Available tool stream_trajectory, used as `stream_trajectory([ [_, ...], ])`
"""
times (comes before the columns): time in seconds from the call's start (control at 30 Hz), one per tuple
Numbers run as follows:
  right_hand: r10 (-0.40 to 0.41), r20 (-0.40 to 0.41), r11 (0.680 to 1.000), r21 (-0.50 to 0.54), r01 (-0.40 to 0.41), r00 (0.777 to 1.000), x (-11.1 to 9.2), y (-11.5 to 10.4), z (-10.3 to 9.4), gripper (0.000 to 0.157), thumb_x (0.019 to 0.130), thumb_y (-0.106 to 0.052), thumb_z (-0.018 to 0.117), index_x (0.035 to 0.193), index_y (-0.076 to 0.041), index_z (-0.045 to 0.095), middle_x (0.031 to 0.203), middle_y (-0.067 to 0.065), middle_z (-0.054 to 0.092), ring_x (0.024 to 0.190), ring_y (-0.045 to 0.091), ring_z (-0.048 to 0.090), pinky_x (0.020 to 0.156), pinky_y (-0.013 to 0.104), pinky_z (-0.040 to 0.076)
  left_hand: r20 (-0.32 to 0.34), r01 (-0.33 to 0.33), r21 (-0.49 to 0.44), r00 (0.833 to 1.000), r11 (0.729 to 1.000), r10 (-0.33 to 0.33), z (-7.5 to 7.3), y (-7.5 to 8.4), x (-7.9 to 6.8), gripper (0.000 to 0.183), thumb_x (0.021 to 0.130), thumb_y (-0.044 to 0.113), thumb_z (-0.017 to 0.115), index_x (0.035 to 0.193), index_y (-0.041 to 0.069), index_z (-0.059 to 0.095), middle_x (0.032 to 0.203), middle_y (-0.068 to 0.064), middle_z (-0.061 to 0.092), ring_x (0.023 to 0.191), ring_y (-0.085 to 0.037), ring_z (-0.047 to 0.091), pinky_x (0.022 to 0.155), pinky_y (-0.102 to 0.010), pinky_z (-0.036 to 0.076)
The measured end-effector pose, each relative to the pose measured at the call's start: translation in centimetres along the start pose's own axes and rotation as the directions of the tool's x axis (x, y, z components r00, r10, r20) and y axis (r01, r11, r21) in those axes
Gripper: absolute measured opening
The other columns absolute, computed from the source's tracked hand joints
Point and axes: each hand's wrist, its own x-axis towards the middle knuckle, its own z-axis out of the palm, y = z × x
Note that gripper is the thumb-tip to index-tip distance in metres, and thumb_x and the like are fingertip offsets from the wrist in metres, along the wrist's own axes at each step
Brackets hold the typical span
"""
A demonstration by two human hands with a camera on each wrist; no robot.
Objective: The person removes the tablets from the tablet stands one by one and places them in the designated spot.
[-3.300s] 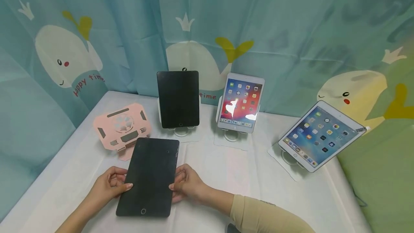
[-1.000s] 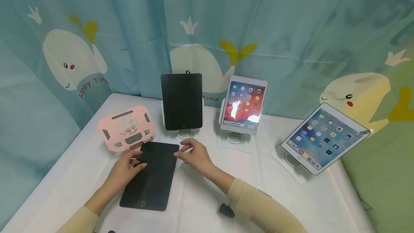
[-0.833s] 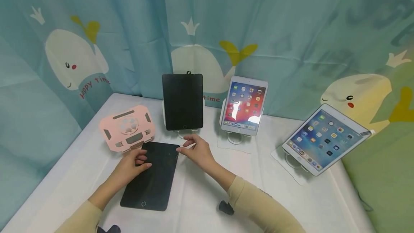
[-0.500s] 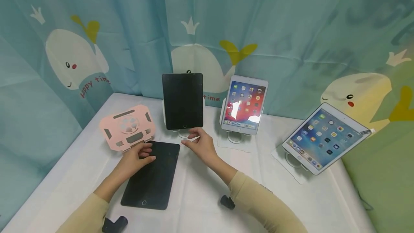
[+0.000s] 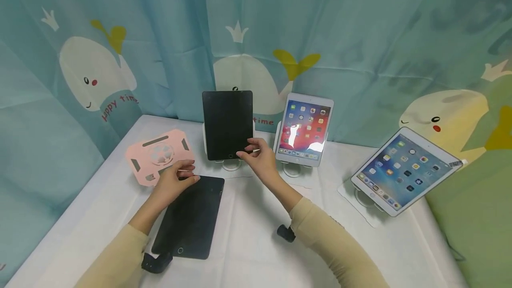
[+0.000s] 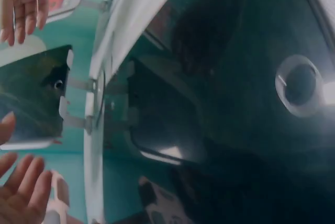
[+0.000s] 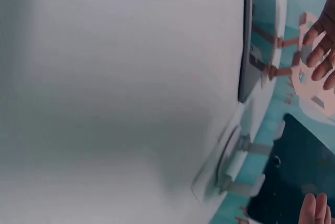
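A black tablet (image 5: 192, 219) lies flat on the white table, its far edge near a pink stand (image 5: 146, 154). My left hand (image 5: 174, 181) hovers over that far edge with loosely bent fingers, in front of the stand and holding nothing. A second black tablet (image 5: 228, 123) stands propped on a white stand (image 5: 232, 166). Near its lower right corner is my right hand (image 5: 260, 159); whether it touches is unclear. In the right wrist view the fingers (image 7: 310, 211) of the right hand look straight in front of the propped tablet (image 7: 293, 177). The left wrist view shows the flat tablet (image 6: 235, 98) close up.
A white tablet (image 5: 304, 130) with a red and blue screen is propped on a stand to the right. Farther right, another white tablet (image 5: 406, 172) leans tilted on its stand. A blue curtain (image 5: 176, 48) with whale prints hangs behind the table (image 5: 256, 243).
Both hands earlier gripped the flat tablet's sides, then let go. They have moved forward, the left towards the pink stand, the right towards the propped black tablet. The flat tablet now lies down.
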Motion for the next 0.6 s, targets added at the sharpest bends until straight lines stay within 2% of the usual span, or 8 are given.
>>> stream_trajectory([
  [0.1,-0.012,-0.023,1.000,0.002,0.012,1.000,0.6,-0.4,-0.5,0.047,0.081,-0.020,0.075,0.120,-0.002,0.056,0.098,0.011,0.065,0.079,0.021,0.062,0.067,0.026,0.053,-0.041,0.002,-0.085,0.999,0.996,-0.005,0.0,0.6,0.4,0.054,0.087,0.016,0.068,0.135,0.002,0.046,0.130,-0.019,0.054,0.115,-0.032,0.057,0.091,-0.044,0.050],
  [0.23,-0.018,-0.044,1.000,0.000,0.018,0.999,1.2,-0.7,-1.0,0.049,0.081,-0.022,0.075,0.122,-0.002,0.056,0.100,0.011,0.065,0.083,0.023,0.063,0.069,0.029,0.054,-0.081,0.014,-0.172,0.996,0.985,-0.029,-0.1,1.3,0.9,0.057,0.087,0.014,0.068,0.137,0.004,0.044,0.133,-0.015,0.052,0.117,-0.030,0.056,0.089,-0.031,0.051],
  [0.33,-0.024,-0.049,1.000,0.002,0.024,0.999,1.5,-0.7,-1.1,0.050,0.082,-0.023,0.075,0.123,-0.002,0.055,0.102,0.012,0.065,0.087,0.024,0.063,0.071,0.031,0.054,-0.110,0.021,-0.235,0.993,0.972,-0.048,-0.1,1.8,1.6,0.057,0.087,0.011,0.067,0.138,0.005,0.042,0.133,-0.014,0.053,0.117,-0.028,0.055,0.088,-0.020,0.047],
  [0.4,-0.039,-0.065,0.999,0.006,0.040,0.997,1.9,-0.5,-1.2,0.050,0.083,-0.022,0.074,0.124,-0.001,0.054,0.103,0.013,0.064,0.090,0.025,0.063,0.074,0.034,0.054,-0.124,0.012,-0.285,0.991,0.958,-0.050,0.0,2.3,2.1,0.058,0.087,0.010,0.066,0.139,0.005,0.041,0.133,-0.014,0.052,0.118,-0.027,0.054,0.088,-0.017,0.045],
  [0.5,-0.067,-0.097,0.997,0.029,0.070,0.993,2.4,-0.4,-1.1,0.050,0.083,-0.020,0.073,0.125,0.000,0.053,0.105,0.014,0.064,0.092,0.026,0.062,0.078,0.036,0.054,-0.152,-0.013,-0.345,0.988,0.938,-0.042,0.3,2.9,3.0,0.058,0.087,0.008,0.066,0.140,0.005,0.041,0.133,-0.014,0.052,0.118,-0.027,0.053,0.090,-0.019,0.045],
  [0.6,-0.088,-0.127,0.993,0.065,0.097,0.988,2.8,-0.1,-0.9,0.049,0.084,-0.018,0.072,0.126,0.000,0.052,0.106,0.014,0.064,0.093,0.026,0.062,0.082,0.037,0.054,-0.187,-0.040,-0.391,0.982,0.920,-0.036,0.5,3.2,3.7,0.058,0.087,0.005,0.066,0.139,0.004,0.042,0.133,-0.015,0.052,0.119,-0.028,0.053,0.100,-0.028,0.042],
])
